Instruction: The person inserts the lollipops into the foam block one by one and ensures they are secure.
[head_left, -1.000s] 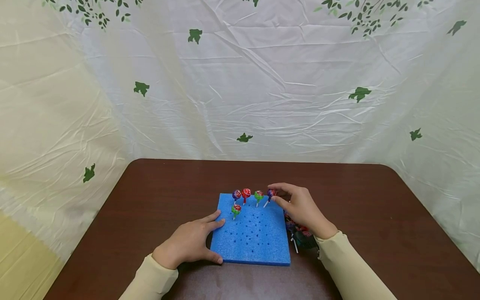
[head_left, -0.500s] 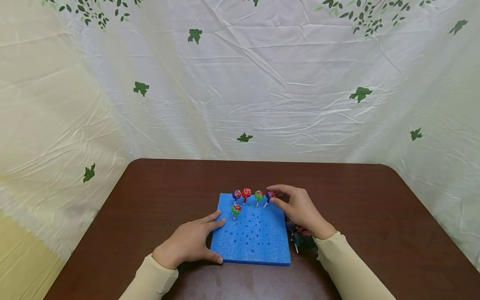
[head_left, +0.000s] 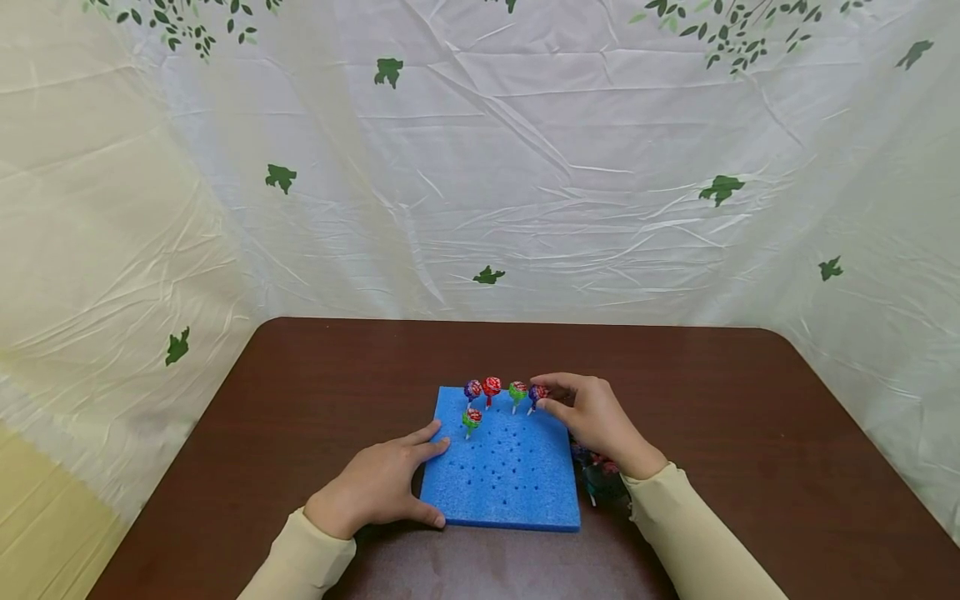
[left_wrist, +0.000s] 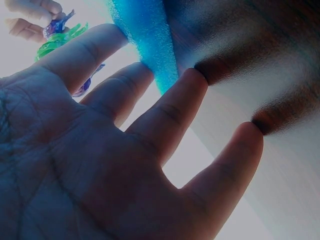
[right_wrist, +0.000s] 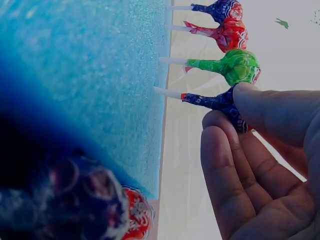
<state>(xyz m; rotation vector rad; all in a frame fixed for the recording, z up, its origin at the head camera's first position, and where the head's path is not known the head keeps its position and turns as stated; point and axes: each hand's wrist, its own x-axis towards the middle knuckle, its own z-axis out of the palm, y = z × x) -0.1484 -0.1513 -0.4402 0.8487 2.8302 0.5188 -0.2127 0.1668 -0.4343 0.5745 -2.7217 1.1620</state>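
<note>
A blue foam board point(head_left: 495, 500) dotted with small holes lies on the table. My left hand point(head_left: 382, 487) rests along its left edge, fingers spread and fairly straight. At the board's back right, my right hand point(head_left: 600, 417) pinches a purple-wrapped lollipop point(right_wrist: 220, 102) by its head, thumb against fingers. The tip of its white stick meets the foam. To its left in the back row stand a green lollipop point(head_left: 517, 392), a red lollipop point(head_left: 491, 387) and another purple lollipop point(head_left: 472, 389). A second green-and-red lollipop point(head_left: 472, 418) stands in front of them, near the left edge.
A pile of wrapped lollipops point(head_left: 600, 471) lies on the table just right of the board, partly hidden under my right forearm. The brown table point(head_left: 337, 367) ends at rounded back corners. Behind it hangs a white leaf-patterned curtain point(head_left: 480, 167).
My right hand has shifted slightly left and down with the purple lollipop, whose stick stands a little more upright and shows less. The left hand stays still on the board's edge.
</note>
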